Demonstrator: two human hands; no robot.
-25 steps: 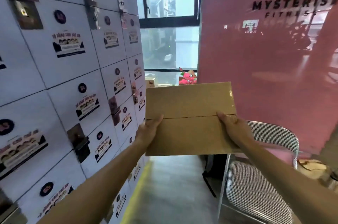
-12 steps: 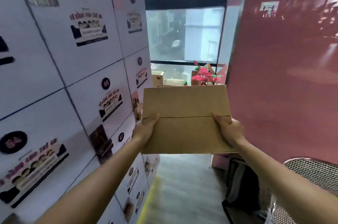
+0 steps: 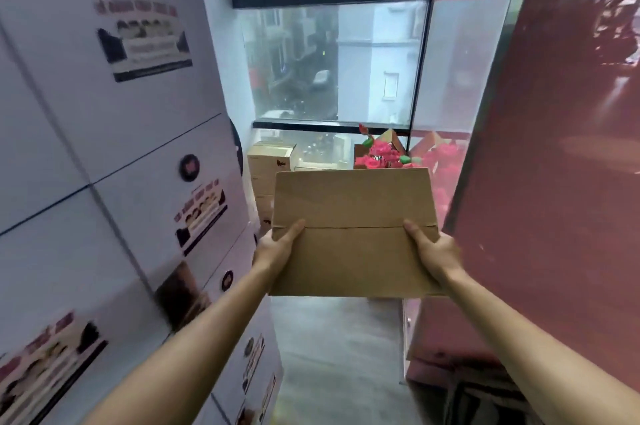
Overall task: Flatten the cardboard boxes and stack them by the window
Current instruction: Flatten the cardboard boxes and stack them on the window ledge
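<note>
A flattened brown cardboard box [image 3: 353, 234] is held out flat in front of me at chest height, with a crease line across its middle. My left hand [image 3: 277, 248] grips its left edge, thumb on top. My right hand [image 3: 434, 251] grips its right edge the same way. Straight ahead is the window [image 3: 332, 60] with a dark frame. Below it stand cardboard boxes [image 3: 268, 164], partly hidden behind the box I hold.
White lockers [image 3: 104, 164] with stickers line the left side. A glossy pink wall [image 3: 554, 164] runs along the right. Pink artificial flowers [image 3: 381, 154] sit by the window at the right. A narrow strip of grey floor [image 3: 339, 355] leads between lockers and wall.
The view has advanced down the corridor toward the window; the window and the boxes below it are closer. The metal chair has dropped out of sight. Both hands keep the same grip.
</note>
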